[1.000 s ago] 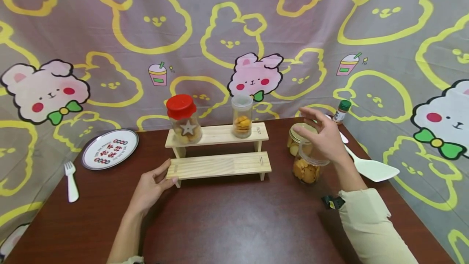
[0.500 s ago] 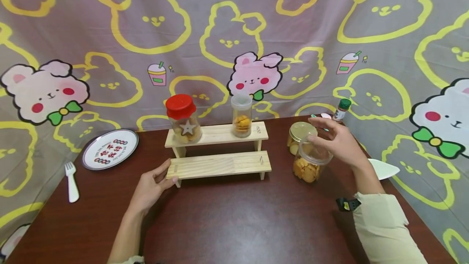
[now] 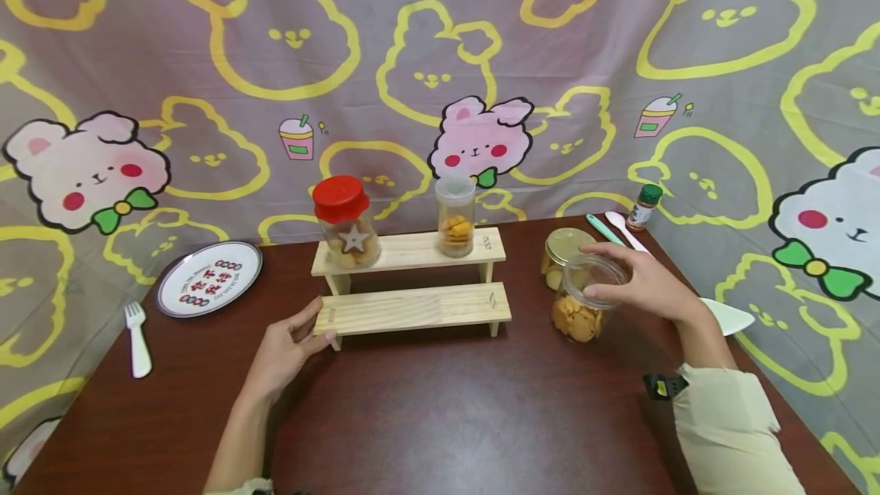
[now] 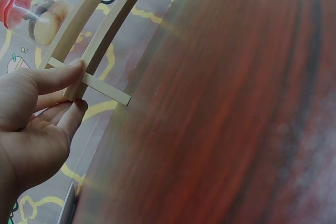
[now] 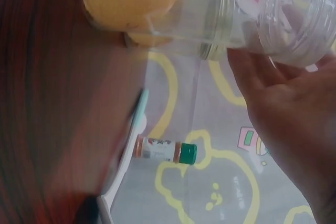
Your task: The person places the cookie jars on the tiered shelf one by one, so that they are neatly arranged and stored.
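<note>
My left hand pinches the left end of the lower step of a two-tier wooden rack. In the left wrist view, thumb and fingers lie on either side of the step's end. My right hand holds the clear lidded top of a cookie jar, with the thumb in front and fingers behind. The jar stands upright on the table. Behind it is a gold-lidded jar, partly hidden. On the rack's upper step stand a red-lidded jar and a white-lidded jar.
On the left lie a white plate and a white fork. A green-capped spice bottle, a pale spoon and a green-handled utensil are at the back right. A white spatula blade shows beyond my right wrist.
My right hand has moved right and lowered from above the jars, and its fingers have come around the cookie jar's lid. My left hand has stayed on the rack.
</note>
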Tool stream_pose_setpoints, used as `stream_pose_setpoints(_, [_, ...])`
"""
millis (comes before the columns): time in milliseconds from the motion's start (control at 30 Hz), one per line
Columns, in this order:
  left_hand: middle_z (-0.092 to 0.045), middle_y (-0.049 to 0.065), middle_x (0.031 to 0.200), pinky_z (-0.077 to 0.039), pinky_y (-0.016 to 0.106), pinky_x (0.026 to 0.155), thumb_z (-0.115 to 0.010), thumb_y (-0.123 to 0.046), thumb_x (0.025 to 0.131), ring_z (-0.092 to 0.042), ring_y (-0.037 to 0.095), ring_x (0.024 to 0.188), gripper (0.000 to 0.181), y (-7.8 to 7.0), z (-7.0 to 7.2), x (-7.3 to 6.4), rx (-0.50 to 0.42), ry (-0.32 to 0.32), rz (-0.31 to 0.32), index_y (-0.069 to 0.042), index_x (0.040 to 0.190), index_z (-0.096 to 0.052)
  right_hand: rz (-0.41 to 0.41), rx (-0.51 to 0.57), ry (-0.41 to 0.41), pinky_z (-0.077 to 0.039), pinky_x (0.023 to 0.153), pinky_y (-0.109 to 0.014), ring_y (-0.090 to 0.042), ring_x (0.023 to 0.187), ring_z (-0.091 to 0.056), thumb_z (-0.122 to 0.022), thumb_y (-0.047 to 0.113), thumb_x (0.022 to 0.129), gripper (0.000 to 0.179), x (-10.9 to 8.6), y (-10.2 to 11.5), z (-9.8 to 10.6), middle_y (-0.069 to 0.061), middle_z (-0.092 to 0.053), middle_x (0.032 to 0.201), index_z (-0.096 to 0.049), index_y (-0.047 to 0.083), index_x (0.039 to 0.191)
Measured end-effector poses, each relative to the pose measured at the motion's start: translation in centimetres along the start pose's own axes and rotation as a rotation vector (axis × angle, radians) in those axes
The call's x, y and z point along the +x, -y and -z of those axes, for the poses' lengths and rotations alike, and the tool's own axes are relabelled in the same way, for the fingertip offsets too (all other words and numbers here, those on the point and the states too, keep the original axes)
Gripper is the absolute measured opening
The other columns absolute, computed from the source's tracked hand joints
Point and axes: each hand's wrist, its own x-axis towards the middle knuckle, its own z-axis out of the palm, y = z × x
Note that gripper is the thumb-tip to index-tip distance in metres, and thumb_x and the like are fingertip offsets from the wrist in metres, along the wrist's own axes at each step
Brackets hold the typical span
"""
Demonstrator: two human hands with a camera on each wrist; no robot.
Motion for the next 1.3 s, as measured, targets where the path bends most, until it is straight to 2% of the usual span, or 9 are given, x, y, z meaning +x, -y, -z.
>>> stream_pose_setpoints(133, [-0.032,0.019,0.159,-0.045,0.011,0.093,-0.072,0.000,0.093,-0.031,0.030,0.145,0.070,0.0,0.0,0.0,0.003,-0.004,0.002,0.009,0.152,-0.035,-0.023,-0.021,0.038,-0.051,0.087,-0.031,-0.024,0.112,-0.058,-0.082,0.026,0.087,0.069,-0.3,-0.1,0.0,-0.008,-0.060,0.136,-0.052,0.012,0.148])
stream_pose_setpoints(300, [-0.033,0.019,0.158,-0.045,0.011,0.093,-0.072,-0.001,0.093,-0.032,0.030,0.144,0.070,0.1,0.0,0.1,0.011,-0.009,0.001,0.008,0.151,-0.036,-0.022,-0.055,0.057,-0.049,0.090,-0.030,-0.019,0.120,-0.052,-0.085,0.028,0.084,0.074,-0.5,0.0,0.0,-0.006,-0.055,0.143,-0.051,0.015,0.149])
stream_pose_setpoints(533, [-0.032,0.019,0.159,-0.045,0.012,0.093,-0.072,-0.001,0.093,-0.031,0.031,0.144,0.070,0.0,0.0,0.1,0.009,-0.004,0.002,0.009,0.152,-0.036,-0.004,0.001,0.081,-0.049,0.090,-0.021,-0.019,0.126,-0.050,-0.086,0.021,0.082,0.081,-0.5,-0.4,-0.1,-0.010,-0.050,0.148,-0.045,0.011,0.151])
stream_pose_setpoints(667, [-0.032,0.020,0.159,-0.045,0.012,0.094,-0.072,0.000,0.092,-0.031,0.031,0.144,0.071,0.1,0.0,0.1,0.004,0.001,0.001,0.009,0.152,-0.035,0.021,0.007,0.073,-0.047,0.091,-0.017,-0.019,0.126,-0.052,-0.087,0.022,0.082,0.080,-0.4,-0.5,-0.1,-0.009,-0.051,0.147,-0.047,0.009,0.150])
stream_pose_setpoints(900, [-0.031,0.020,0.159,-0.046,0.013,0.094,-0.072,-0.001,0.093,-0.031,0.031,0.145,0.071,0.1,0.0,0.1,0.001,0.008,0.012,0.007,0.153,-0.034,0.014,0.002,0.046,-0.050,0.086,-0.022,-0.022,0.113,-0.059,-0.086,0.023,0.082,0.076,-0.2,-0.3,-0.2,-0.009,-0.058,0.140,-0.050,0.010,0.149])
stream_pose_setpoints(1133, [-0.031,0.019,0.159,-0.046,0.013,0.094,-0.072,-0.001,0.093,-0.031,0.031,0.144,0.071,0.1,0.0,0.0,0.014,0.003,0.012,0.007,0.153,-0.035,0.057,0.050,0.026,-0.050,0.089,-0.018,-0.026,0.121,-0.058,-0.084,0.018,0.084,0.073,0.3,0.5,-0.1,-0.011,-0.057,0.142,-0.051,0.008,0.148])
stream_pose_setpoints(1200, [-0.031,0.019,0.159,-0.046,0.013,0.093,-0.072,-0.001,0.093,-0.031,0.031,0.144,0.071,0.1,0.0,0.0,0.013,0.002,0.014,0.007,0.153,-0.035,0.078,0.082,0.020,-0.051,0.090,-0.018,-0.025,0.122,-0.058,-0.083,0.015,0.085,0.070,0.4,0.8,-0.2,-0.013,-0.057,0.142,-0.051,0.006,0.148])
stream_pose_setpoints(1300, [-0.031,0.019,0.160,-0.046,0.012,0.093,-0.072,0.000,0.093,-0.031,0.030,0.144,0.071,0.0,0.0,0.0,0.011,0.000,0.015,0.007,0.153,-0.035,0.102,0.073,-0.023,-0.050,0.091,-0.017,-0.020,0.120,-0.059,-0.082,0.013,0.086,0.067,0.7,1.3,-0.4,-0.012,-0.060,0.139,-0.054,0.007,0.146])
